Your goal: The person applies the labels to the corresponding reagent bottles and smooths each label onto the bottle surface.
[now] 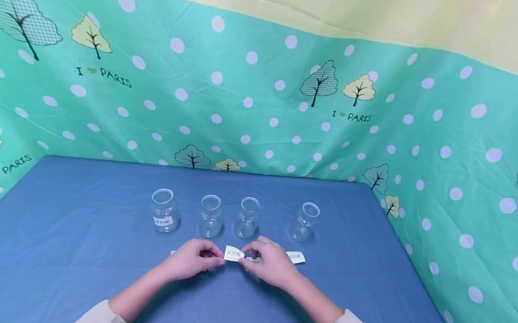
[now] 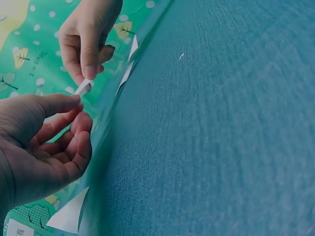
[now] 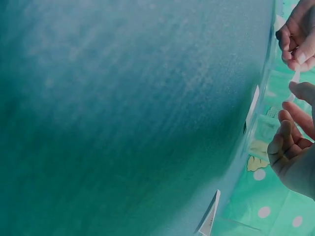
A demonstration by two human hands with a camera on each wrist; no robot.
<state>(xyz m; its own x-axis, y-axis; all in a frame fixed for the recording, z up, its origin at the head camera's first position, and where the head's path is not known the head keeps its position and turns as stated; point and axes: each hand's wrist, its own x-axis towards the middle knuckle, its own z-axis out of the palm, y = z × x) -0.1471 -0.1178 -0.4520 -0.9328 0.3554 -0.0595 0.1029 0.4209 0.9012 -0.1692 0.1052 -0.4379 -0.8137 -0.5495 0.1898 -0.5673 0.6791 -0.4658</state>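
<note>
Head view has a small white paper label [image 1: 233,253] with handwritten characters raised between the two hands, in front of the row of glass jars. The left hand [image 1: 196,257] pinches its left edge between thumb and fingertip, the remaining fingers loosely bent; the right hand [image 1: 271,265] grips the opposite edge the same way — neither is spread wide, and the label is all they hold. It bows a little toward the right-hand grip, so it looks thin and flexible, nearly weightless, and likely to crease or curl if squeezed at the middle. Best held by the extreme edges, lightly, with the written face left uncovered; whether the back is sticky I cannot tell.

Another handwritten label [image 1: 296,257] rests on the blue tablecloth [image 1: 237,313] beyond the right hand, and in the left wrist view a blank-looking white slip [image 2: 70,214] lies near the left hand. Of four upright jars, the leftmost jar [image 1: 165,209] bears a label low on its front — smooth glass, probably breakable, steadiest when held round the body.
</note>
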